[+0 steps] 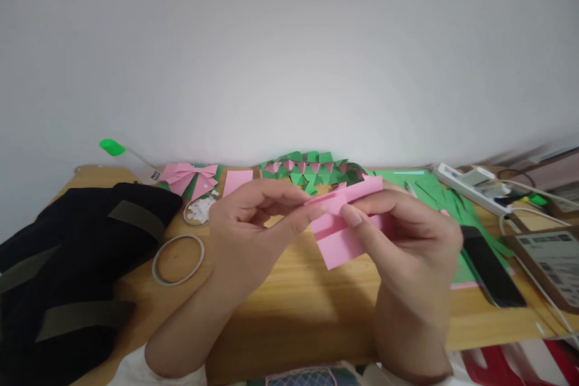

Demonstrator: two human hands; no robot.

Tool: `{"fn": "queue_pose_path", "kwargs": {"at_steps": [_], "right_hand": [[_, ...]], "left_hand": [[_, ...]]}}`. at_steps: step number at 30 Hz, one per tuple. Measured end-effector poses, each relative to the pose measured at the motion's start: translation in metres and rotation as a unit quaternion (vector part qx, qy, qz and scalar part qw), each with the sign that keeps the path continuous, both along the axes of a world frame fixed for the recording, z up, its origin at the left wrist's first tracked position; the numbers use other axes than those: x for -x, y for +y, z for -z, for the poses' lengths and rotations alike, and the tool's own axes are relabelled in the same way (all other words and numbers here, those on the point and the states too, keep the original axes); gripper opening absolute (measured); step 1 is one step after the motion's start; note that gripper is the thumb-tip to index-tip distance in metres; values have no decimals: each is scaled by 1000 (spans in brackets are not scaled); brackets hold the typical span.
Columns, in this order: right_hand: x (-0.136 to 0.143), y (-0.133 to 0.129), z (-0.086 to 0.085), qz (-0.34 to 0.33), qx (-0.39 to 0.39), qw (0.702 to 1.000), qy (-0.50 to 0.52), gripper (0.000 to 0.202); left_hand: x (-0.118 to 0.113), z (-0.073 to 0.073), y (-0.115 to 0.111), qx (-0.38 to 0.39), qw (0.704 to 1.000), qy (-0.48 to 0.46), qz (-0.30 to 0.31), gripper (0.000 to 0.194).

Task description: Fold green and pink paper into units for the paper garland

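A piece of folded pink paper (342, 247) is held up above the wooden table, between both hands. My left hand (253, 229) pinches its left upper corner between thumb and fingers. With the thumb pressed on its face and the fingers behind, my right hand (402, 241) grips the right part of the same paper. Creases run across the sheet, and a narrow strip along its top is folded over. Fingers hide part of its right side and back.
Behind the hands lie green and pink folded paper pieces (312, 172), a pink bow (189, 178) and a pink sheet (238, 180). A tape ring (178, 260) and dark cloth (85, 253) are left; a phone (491, 268), green paper (456, 205) and power strip (473, 188) are right.
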State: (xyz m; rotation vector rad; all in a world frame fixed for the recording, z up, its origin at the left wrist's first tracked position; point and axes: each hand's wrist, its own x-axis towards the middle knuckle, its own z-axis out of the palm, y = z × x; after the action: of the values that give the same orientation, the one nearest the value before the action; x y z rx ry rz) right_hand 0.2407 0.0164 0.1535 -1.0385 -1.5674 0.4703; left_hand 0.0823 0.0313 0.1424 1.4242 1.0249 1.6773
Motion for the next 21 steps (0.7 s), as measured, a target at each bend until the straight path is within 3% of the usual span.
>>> {"fn": "queue_pose_path", "kwargs": {"at_steps": [8,21], "right_hand": [[2,-1,-1,-5,-11,1000,-5,13],[5,-2,1,35,-69,996,-48,21]], "left_hand": [[3,-4,8,42,991,-18,124,19],[6,0,7,134,974,-77,165,8]]}}
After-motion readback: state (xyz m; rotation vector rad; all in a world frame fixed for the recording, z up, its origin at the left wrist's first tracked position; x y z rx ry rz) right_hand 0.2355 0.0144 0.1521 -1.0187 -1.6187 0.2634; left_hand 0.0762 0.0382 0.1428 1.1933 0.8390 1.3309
